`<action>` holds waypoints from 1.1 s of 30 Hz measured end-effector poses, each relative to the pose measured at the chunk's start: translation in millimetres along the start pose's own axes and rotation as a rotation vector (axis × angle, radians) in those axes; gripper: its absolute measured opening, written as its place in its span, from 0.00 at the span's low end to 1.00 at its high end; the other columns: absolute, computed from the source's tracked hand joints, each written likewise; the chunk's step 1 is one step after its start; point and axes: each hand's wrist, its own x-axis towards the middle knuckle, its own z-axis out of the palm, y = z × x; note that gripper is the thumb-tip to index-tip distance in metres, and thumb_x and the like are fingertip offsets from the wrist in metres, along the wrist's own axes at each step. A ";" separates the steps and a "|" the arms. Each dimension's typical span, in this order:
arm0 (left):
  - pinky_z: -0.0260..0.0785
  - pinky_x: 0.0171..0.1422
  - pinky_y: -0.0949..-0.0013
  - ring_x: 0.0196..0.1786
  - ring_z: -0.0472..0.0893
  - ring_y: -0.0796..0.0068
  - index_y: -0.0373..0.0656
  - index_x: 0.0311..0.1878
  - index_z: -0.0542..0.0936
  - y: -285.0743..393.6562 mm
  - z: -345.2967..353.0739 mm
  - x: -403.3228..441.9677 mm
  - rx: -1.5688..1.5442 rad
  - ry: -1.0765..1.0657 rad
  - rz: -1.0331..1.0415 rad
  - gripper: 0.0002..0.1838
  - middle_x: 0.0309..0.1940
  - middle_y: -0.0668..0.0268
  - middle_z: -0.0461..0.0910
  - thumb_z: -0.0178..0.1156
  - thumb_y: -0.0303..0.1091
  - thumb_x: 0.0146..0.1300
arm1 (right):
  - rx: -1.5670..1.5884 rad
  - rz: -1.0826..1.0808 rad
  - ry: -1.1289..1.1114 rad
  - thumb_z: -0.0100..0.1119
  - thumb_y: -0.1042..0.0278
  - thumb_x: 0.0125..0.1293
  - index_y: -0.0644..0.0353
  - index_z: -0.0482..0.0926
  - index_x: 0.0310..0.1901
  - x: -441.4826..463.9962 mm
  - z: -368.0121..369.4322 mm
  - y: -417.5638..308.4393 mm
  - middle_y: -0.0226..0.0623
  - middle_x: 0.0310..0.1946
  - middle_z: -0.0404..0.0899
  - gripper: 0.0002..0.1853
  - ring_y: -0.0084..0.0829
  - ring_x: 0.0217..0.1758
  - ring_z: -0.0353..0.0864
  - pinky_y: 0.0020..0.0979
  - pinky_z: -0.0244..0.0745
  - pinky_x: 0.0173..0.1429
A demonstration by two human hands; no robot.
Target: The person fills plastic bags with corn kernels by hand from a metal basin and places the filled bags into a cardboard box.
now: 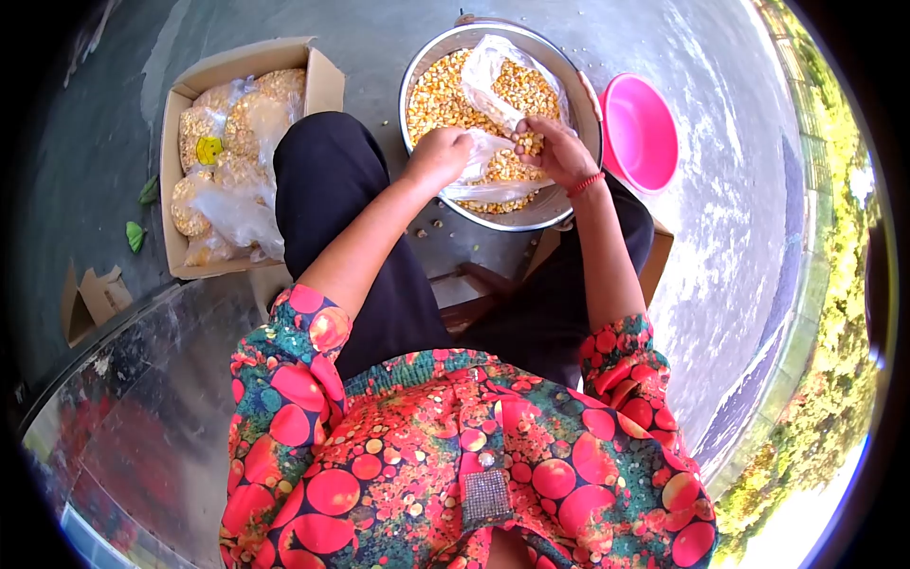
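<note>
Between my knees stands a round metal pot (410, 90) with yellow corn kernels (441, 87) in it. A clear plastic bag (482, 156) lies crumpled over the kernels. My left hand (441, 156) is closed on the bag's near-left edge. Over the pot's right part, my right hand (561, 154) has its fingers curled around a small handful of kernels, with plastic film close to the fingertips. Whether the right fingers also grip the film, I cannot tell.
At left, an open cardboard box (173, 204) holds several clear bags of corn. A pink basin (642, 133) stands right of the pot. Loose kernels and green leaves (135, 236) lie on the grey floor (370, 57). Torn cardboard (102, 294) sits at far left.
</note>
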 end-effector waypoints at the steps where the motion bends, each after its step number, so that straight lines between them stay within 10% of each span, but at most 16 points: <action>1: 0.63 0.29 0.70 0.23 0.71 0.79 0.33 0.30 0.75 4.8 -3.0 -0.8 -0.057 0.014 -0.032 0.15 0.19 0.63 0.74 0.47 0.37 0.61 | -0.003 0.025 -0.014 0.42 0.62 0.66 0.62 0.72 0.36 -1.4 -1.9 6.5 0.33 0.32 0.74 0.12 0.23 0.34 0.76 0.21 0.75 0.38; 4: 0.62 0.29 0.73 0.24 0.68 0.82 0.33 0.32 0.75 2.9 -1.8 2.5 -0.132 -0.015 -0.091 0.14 0.20 0.69 0.72 0.46 0.36 0.62 | 0.010 0.051 -0.053 0.44 0.65 0.65 0.64 0.72 0.46 -6.9 6.3 22.0 0.37 0.42 0.74 0.14 0.28 0.43 0.75 0.27 0.73 0.47; 6: 0.66 0.32 0.65 0.24 0.76 0.68 0.33 0.31 0.76 -3.2 3.2 3.2 -0.240 0.078 -0.008 0.15 0.21 0.53 0.76 0.47 0.37 0.58 | -0.303 -0.060 -0.012 0.46 0.65 0.62 0.62 0.75 0.43 -9.2 15.2 27.2 0.36 0.45 0.73 0.12 0.26 0.40 0.76 0.25 0.73 0.43; 10: 0.63 0.30 0.76 0.26 0.70 0.84 0.33 0.36 0.76 -2.4 1.5 1.0 -0.277 -0.004 -0.047 0.15 0.24 0.70 0.74 0.46 0.36 0.62 | -0.412 -0.050 0.039 0.46 0.65 0.63 0.59 0.75 0.43 -11.6 26.8 19.1 0.32 0.40 0.75 0.12 0.23 0.40 0.75 0.23 0.71 0.43; 17: 0.65 0.30 0.72 0.23 0.74 0.77 0.39 0.32 0.78 11.2 0.3 -6.8 0.081 -0.375 -0.072 0.14 0.20 0.65 0.77 0.49 0.40 0.59 | -0.428 -0.102 0.115 0.46 0.64 0.63 0.59 0.77 0.40 24.3 29.4 3.8 0.27 0.33 0.77 0.11 0.17 0.35 0.75 0.20 0.71 0.36; 23: 0.67 0.34 0.67 0.26 0.77 0.70 0.40 0.31 0.78 20.8 -2.8 -13.2 0.255 -0.416 0.016 0.14 0.21 0.61 0.77 0.50 0.40 0.58 | -1.232 -0.387 0.151 0.50 0.61 0.53 0.54 0.75 0.45 106.2 15.7 59.1 0.48 0.39 0.76 0.17 0.46 0.43 0.75 0.38 0.68 0.51; 33: 0.67 0.40 0.61 0.32 0.77 0.59 0.40 0.33 0.78 21.9 -3.2 -15.0 0.331 -0.411 0.069 0.14 0.27 0.55 0.78 0.50 0.40 0.57 | -1.237 -0.106 -0.103 0.50 0.56 0.56 0.59 0.76 0.41 106.4 56.6 54.0 0.46 0.38 0.77 0.17 0.39 0.43 0.76 0.35 0.68 0.49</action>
